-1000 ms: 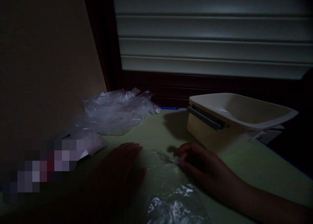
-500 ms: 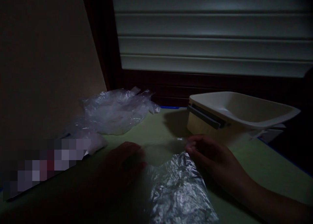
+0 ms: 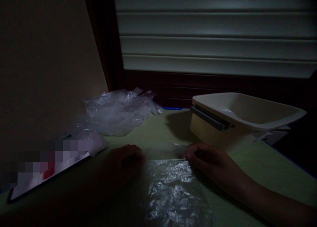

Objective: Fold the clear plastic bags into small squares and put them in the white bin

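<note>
A clear, crinkled plastic bag hangs stretched between my two hands above the green tabletop, its top edge running nearly straight. My left hand, in deep shadow, pinches the bag's left upper corner between thumb and fingers. At the right upper corner, my right hand grips the film with thumb and fingertips, the other fingers curled. The lower part of the bag runs out of the bottom of the view.
A pile of clear plastic bags lies at the back left. Nearer on the left is a phone-like flat device, partly blurred out. At the right stands a cream plastic bin with a grey handle. Behind are a wall and a slatted panel.
The bag's upper edge has been pulled from sagging to nearly straight. My right hand has shifted slightly left and down, and my left thumb has closed against the fingers.
</note>
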`<state>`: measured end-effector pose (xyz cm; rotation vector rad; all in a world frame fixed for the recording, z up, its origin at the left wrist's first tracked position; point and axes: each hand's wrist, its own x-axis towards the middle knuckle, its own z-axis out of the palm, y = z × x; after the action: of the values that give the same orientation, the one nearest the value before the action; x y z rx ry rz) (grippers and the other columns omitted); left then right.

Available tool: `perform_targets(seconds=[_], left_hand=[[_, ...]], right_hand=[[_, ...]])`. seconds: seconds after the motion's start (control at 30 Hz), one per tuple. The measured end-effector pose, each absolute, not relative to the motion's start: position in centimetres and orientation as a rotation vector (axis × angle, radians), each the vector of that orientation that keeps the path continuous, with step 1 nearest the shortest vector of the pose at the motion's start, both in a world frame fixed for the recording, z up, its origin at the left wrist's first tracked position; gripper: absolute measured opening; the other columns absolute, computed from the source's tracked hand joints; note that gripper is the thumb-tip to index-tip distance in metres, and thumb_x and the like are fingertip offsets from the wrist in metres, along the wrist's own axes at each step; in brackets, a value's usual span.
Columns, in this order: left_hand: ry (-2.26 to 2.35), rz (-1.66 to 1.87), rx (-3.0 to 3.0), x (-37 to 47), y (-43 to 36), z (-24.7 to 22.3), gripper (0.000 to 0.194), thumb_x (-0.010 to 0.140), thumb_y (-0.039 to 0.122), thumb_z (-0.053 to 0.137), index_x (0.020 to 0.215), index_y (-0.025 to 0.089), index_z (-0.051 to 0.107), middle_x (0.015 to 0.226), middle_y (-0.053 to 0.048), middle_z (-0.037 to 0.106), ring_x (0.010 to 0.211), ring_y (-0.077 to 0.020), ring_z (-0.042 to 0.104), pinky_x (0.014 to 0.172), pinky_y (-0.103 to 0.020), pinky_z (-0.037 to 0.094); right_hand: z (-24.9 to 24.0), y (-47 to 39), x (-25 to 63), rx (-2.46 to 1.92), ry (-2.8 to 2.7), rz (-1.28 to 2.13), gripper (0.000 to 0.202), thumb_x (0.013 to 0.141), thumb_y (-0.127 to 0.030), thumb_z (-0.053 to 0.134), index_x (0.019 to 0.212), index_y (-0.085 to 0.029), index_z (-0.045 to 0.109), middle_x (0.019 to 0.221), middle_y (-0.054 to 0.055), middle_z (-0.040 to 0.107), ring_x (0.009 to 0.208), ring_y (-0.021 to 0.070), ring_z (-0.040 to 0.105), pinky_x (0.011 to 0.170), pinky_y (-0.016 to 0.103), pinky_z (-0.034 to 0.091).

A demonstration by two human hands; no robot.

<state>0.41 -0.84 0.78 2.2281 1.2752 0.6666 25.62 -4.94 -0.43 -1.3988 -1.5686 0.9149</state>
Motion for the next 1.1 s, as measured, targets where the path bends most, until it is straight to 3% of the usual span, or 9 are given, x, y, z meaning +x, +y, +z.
perform_targets(seconds=[0.23,0.4,0.6,0.73,0.93,1.1], left_hand=[[1.247,0.660,2.231,0.5,-0.8,1.2,0.018,0.075,0.025,0.047,0.074,0.019,0.063,0.075,-0.002,0.067,0.069,-0.0178,0.061,0.067,-0.027,0.048],[1.156,0.765,2.407,0.0,-0.3,0.2,0.018,0.076,0.020,0.044,0.073,0.018,0.062,0.076,-0.004,0.065,0.072,-0.0184,0.060,0.067,-0.029,0.047],[1.073,0.878,2.713,-1.4,0.4,-1.8,0.027,0.081,0.011,0.042,0.085,0.020,0.067,0.094,-0.005,0.063,0.087,-0.0207,0.058,0.077,-0.036,0.046],[0.897,0.926,2.857,-2.0,0.3,-2.1,0.033,0.086,0.008,0.038,0.099,0.020,0.066,0.113,-0.007,0.060,0.107,-0.0210,0.052,0.089,-0.036,0.043],[0.731,0.727,2.936,-1.9,-0.1,-0.8,0.034,0.080,0.007,0.039,0.086,0.020,0.069,0.094,-0.005,0.070,0.094,-0.0201,0.060,0.084,-0.032,0.046],[0.910,0.681,2.868,-1.9,-0.5,-0.2,0.035,0.074,0.007,0.040,0.083,0.021,0.071,0.095,-0.004,0.072,0.096,-0.0215,0.061,0.085,-0.033,0.047]], right_hand=[[-0.4,-5.1,25.7,-1.348,-1.601,0.918,0.017,0.079,-0.033,0.058,0.076,-0.019,0.068,0.075,0.004,0.070,0.066,0.0172,0.065,0.059,0.027,0.052],[-0.8,-4.9,26.0,-1.284,-1.748,0.697,0.018,0.079,-0.021,0.052,0.075,-0.021,0.070,0.078,0.004,0.070,0.070,0.0165,0.065,0.062,0.027,0.052],[-1.2,-5.2,26.0,-1.165,-1.967,0.470,0.027,0.078,-0.008,0.047,0.082,-0.019,0.072,0.087,0.007,0.069,0.079,0.0167,0.065,0.068,0.028,0.052],[-1.3,-5.6,25.8,-1.178,-2.052,0.404,0.033,0.079,-0.003,0.044,0.088,-0.019,0.072,0.091,0.008,0.068,0.082,0.0175,0.064,0.070,0.030,0.052],[-1.1,-5.8,25.9,-1.232,-2.151,0.294,0.035,0.081,-0.004,0.045,0.092,-0.021,0.073,0.095,0.009,0.068,0.084,0.0196,0.064,0.073,0.032,0.053],[-1.1,-5.8,26.1,-1.277,-2.187,0.201,0.034,0.081,-0.005,0.046,0.093,-0.020,0.073,0.097,0.010,0.069,0.087,0.0213,0.065,0.075,0.035,0.054]])
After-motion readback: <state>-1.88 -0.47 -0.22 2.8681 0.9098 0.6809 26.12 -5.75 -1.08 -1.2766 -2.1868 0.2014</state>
